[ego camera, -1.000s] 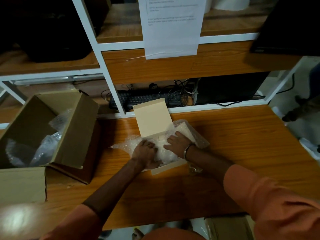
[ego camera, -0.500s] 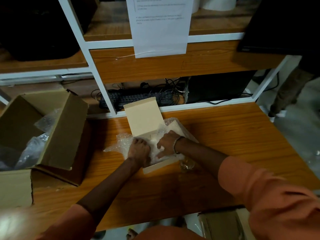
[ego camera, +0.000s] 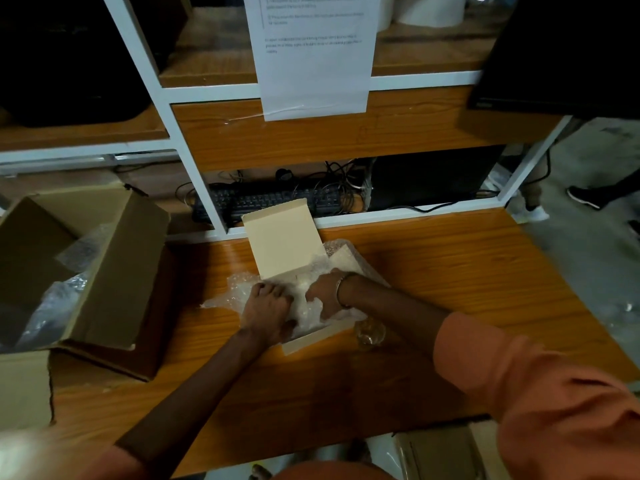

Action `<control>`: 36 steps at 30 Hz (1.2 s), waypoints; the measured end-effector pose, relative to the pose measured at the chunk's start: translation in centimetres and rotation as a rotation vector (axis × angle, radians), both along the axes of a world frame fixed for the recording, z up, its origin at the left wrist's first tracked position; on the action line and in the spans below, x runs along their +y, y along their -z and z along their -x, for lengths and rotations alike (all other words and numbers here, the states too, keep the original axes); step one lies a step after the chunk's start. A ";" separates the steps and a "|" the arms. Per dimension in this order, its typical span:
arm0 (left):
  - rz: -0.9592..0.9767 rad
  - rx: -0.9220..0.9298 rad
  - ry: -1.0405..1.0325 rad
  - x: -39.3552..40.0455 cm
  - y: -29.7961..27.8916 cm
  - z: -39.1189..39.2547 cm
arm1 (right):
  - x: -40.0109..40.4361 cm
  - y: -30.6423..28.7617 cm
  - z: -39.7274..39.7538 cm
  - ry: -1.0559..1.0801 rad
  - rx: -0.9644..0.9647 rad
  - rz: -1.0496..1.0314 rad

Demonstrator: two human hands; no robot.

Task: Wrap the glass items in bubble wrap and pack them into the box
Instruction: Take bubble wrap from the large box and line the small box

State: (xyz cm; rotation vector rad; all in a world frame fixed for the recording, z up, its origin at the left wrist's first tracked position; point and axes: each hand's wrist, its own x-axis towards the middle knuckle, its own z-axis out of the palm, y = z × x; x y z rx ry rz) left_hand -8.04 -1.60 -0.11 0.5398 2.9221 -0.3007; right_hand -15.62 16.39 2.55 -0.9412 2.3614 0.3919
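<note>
Carton (ego camera: 114, 271) blocks left; right tabletop (ego camera: 467, 271) seemingly free

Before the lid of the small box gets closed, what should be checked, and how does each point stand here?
1. Lid up and clear: ok.
2. Bubble wrap fully inside the small box: not ok, it spills over the left side.
3. Left hand and right hand out of the box: not ok, both press the wrap.
4. Glass item fully wrapped: cannot tell.
5. Loose glass beside the box packed: not ok.

Both hands in the small cream box (ego camera: 304, 341) on the worktop (ego camera: 450, 271), left hand (ego camera: 268, 311) and right hand (ego camera: 323, 294) pressing bubble wrap (ego camera: 311, 315) down. Lid (ego camera: 280, 242) upright. Big cardboard box (ego camera: 114, 271) left.
</note>
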 end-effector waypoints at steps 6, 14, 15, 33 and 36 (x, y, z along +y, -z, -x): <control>-0.112 0.035 -0.013 -0.7 0.8 0.3 | 0.3 -0.9 0.5 -0.034 0.156 0.109; 0.050 -0.013 -0.060 0.0 1.4 0.0 | 0.7 3.7 -0.9 -0.104 0.252 -0.077; 0.083 -0.024 -0.065 0.5 1.3 0.0 | 0.6 3.8 -0.8 -0.098 0.242 -0.084; 0.155 -0.075 -0.074 1.4 0.1 -0.2 | 0.0 2.5 -0.1 -0.049 0.158 -0.010; 0.029 -0.007 -0.073 1.0 -0.5 0.0 | 0.0 1.1 0.4 0.044 0.075 0.100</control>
